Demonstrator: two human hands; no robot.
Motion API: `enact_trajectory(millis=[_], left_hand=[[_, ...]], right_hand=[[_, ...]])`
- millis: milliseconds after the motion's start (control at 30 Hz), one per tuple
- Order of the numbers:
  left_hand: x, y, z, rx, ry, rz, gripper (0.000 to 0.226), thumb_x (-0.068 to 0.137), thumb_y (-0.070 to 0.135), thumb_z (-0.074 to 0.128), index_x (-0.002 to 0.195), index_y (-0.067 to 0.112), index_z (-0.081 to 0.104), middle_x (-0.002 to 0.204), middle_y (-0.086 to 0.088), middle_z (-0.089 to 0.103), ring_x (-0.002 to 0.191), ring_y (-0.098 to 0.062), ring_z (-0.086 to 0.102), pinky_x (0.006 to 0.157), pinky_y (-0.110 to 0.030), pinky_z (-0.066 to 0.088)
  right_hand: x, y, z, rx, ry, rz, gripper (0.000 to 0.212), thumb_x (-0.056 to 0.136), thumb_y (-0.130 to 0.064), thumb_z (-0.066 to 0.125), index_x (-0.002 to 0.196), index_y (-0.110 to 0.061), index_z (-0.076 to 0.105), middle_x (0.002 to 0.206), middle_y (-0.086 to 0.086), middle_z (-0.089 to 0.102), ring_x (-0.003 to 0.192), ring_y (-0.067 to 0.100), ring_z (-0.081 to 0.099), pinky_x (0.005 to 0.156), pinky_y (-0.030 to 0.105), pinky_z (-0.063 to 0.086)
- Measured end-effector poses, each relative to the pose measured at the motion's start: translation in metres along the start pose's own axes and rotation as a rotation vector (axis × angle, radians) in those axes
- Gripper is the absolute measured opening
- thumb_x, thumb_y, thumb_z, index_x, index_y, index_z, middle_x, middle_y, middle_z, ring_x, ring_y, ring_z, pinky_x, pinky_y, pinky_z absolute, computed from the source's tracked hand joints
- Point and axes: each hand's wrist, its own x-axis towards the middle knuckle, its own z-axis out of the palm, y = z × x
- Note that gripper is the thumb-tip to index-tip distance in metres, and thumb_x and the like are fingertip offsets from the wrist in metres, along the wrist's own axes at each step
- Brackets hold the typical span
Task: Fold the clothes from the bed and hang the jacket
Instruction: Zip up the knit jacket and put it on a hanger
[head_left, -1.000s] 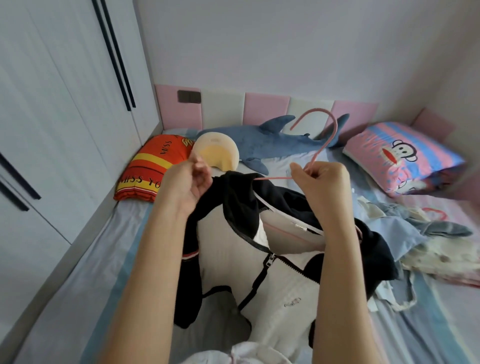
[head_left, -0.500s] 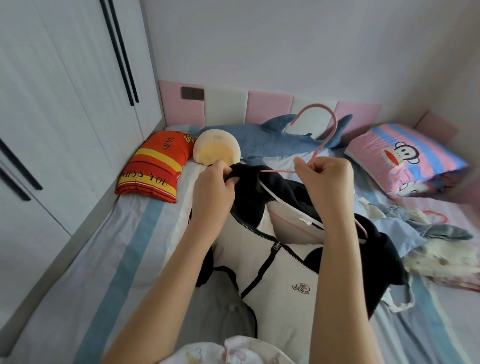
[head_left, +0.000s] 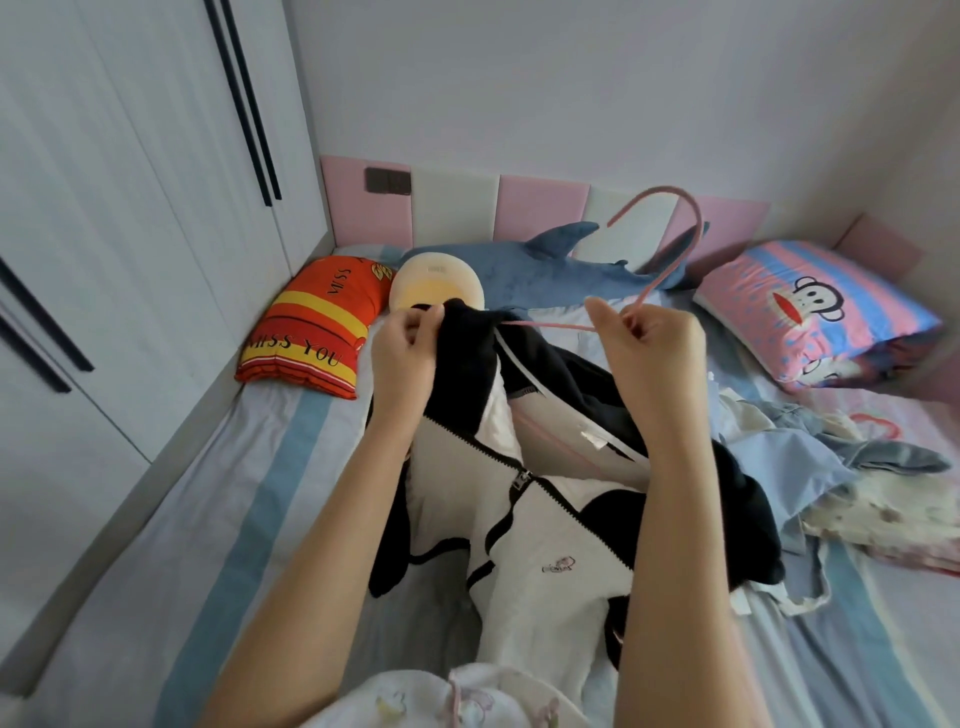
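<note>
A black and white zip jacket (head_left: 540, 525) hangs in front of me over the striped bed (head_left: 218, 519). A thin pink hanger (head_left: 675, 244) runs through it, hook upward. My left hand (head_left: 405, 358) pinches the jacket's black shoulder fabric at the hanger's left end. My right hand (head_left: 649, 348) grips the hanger at the base of its hook. Part of the hanger's lower bar shows inside the open collar. A heap of light blue and pale printed clothes (head_left: 810, 467) lies on the bed to the right.
At the head of the bed lie a blue plush shark (head_left: 550, 270), a round cream cushion (head_left: 436, 280), an orange striped pillow (head_left: 317, 327) and a pink and blue monkey pillow (head_left: 815, 312). White wardrobe doors (head_left: 104, 234) line the left side.
My left hand moved right and up along the jacket's black shoulder toward the hanger's left end, drawing the fabric over it. My right hand kept its hold on the hanger.
</note>
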Motion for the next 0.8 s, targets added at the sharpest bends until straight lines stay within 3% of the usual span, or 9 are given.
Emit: enact_trajectory(millis=[100, 200, 333, 400, 500, 533, 600, 667, 800], left_hand=[[-0.020, -0.023, -0.006, 0.021, -0.015, 0.059, 0.018, 0.093, 0.027, 0.058, 0.089, 0.011, 0.052, 0.064, 0.008, 0.054, 0.055, 0.002, 0.053, 0.054, -0.010, 0.039], [-0.042, -0.035, -0.008, 0.045, -0.168, 0.076, 0.017, 0.097, 0.014, 0.051, 0.080, 0.017, 0.055, 0.066, 0.009, 0.054, 0.060, 0.004, 0.054, 0.058, -0.009, 0.040], [-0.051, -0.052, -0.013, 0.011, -0.422, -0.048, 0.011, 0.097, 0.014, 0.051, 0.095, 0.019, 0.060, 0.086, 0.006, 0.065, 0.088, -0.011, 0.066, 0.070, -0.014, 0.050], [-0.044, -0.058, -0.024, 0.187, -0.340, 0.003, 0.008, 0.094, 0.023, 0.056, 0.096, 0.018, 0.062, 0.088, 0.007, 0.066, 0.088, -0.014, 0.065, 0.070, -0.011, 0.045], [-0.020, -0.064, -0.046, 0.275, 0.035, 0.155, 0.030, 0.087, 0.021, 0.067, 0.115, 0.013, 0.059, 0.112, 0.004, 0.058, 0.103, -0.010, 0.052, 0.086, -0.018, 0.039], [-0.011, -0.068, -0.050, 0.268, 0.020, 0.143, 0.036, 0.087, 0.017, 0.067, 0.121, 0.012, 0.057, 0.119, 0.002, 0.055, 0.110, -0.011, 0.049, 0.092, -0.020, 0.037], [0.004, -0.075, -0.050, 0.251, -0.174, 0.030, 0.035, 0.090, 0.009, 0.060, 0.125, 0.011, 0.057, 0.124, -0.003, 0.058, 0.117, -0.016, 0.051, 0.096, -0.026, 0.038], [0.008, -0.081, -0.040, 0.265, -0.286, -0.012, 0.028, 0.093, 0.002, 0.049, 0.118, 0.007, 0.060, 0.116, -0.007, 0.064, 0.108, -0.021, 0.057, 0.088, -0.028, 0.040], [0.002, -0.088, -0.032, 0.336, -0.132, 0.026, 0.022, 0.090, -0.008, 0.038, 0.096, -0.004, 0.059, 0.090, -0.021, 0.063, 0.082, -0.023, 0.053, 0.071, -0.032, 0.035]], right_hand=[[0.001, 0.005, -0.001, -0.049, 0.030, 0.012, 0.059, 0.093, -0.029, 0.058, 0.050, -0.015, 0.021, 0.038, -0.004, 0.017, 0.039, 0.013, 0.019, 0.043, 0.023, 0.017], [0.002, 0.009, 0.001, -0.045, 0.039, 0.015, 0.059, 0.094, -0.029, 0.056, 0.048, -0.014, 0.021, 0.034, -0.002, 0.022, 0.037, 0.014, 0.021, 0.042, 0.022, 0.017], [0.001, 0.010, 0.002, -0.031, 0.077, 0.008, 0.060, 0.094, -0.028, 0.057, 0.047, -0.015, 0.020, 0.034, -0.002, 0.025, 0.036, 0.014, 0.023, 0.040, 0.021, 0.020], [0.000, 0.012, 0.001, -0.032, 0.098, -0.021, 0.061, 0.093, -0.028, 0.058, 0.047, -0.015, 0.020, 0.035, -0.002, 0.027, 0.037, 0.014, 0.023, 0.041, 0.020, 0.019], [0.001, 0.014, 0.000, -0.041, 0.121, -0.064, 0.060, 0.092, -0.029, 0.058, 0.048, -0.015, 0.020, 0.038, -0.001, 0.028, 0.039, 0.014, 0.021, 0.042, 0.021, 0.017], [0.001, 0.015, -0.001, -0.035, 0.134, -0.071, 0.060, 0.092, -0.029, 0.058, 0.048, -0.015, 0.021, 0.039, -0.001, 0.029, 0.038, 0.014, 0.021, 0.043, 0.021, 0.016], [0.002, 0.016, -0.003, -0.025, 0.164, -0.070, 0.059, 0.092, -0.030, 0.057, 0.047, -0.013, 0.023, 0.040, -0.001, 0.030, 0.038, 0.014, 0.022, 0.044, 0.025, 0.017], [0.003, 0.018, -0.005, -0.027, 0.195, -0.047, 0.060, 0.093, -0.033, 0.055, 0.047, -0.013, 0.022, 0.040, -0.001, 0.031, 0.038, 0.014, 0.023, 0.045, 0.028, 0.017], [0.003, 0.024, -0.014, -0.044, 0.143, -0.087, 0.060, 0.094, -0.032, 0.056, 0.048, -0.013, 0.023, 0.039, -0.002, 0.030, 0.038, 0.014, 0.022, 0.042, 0.022, 0.015]])
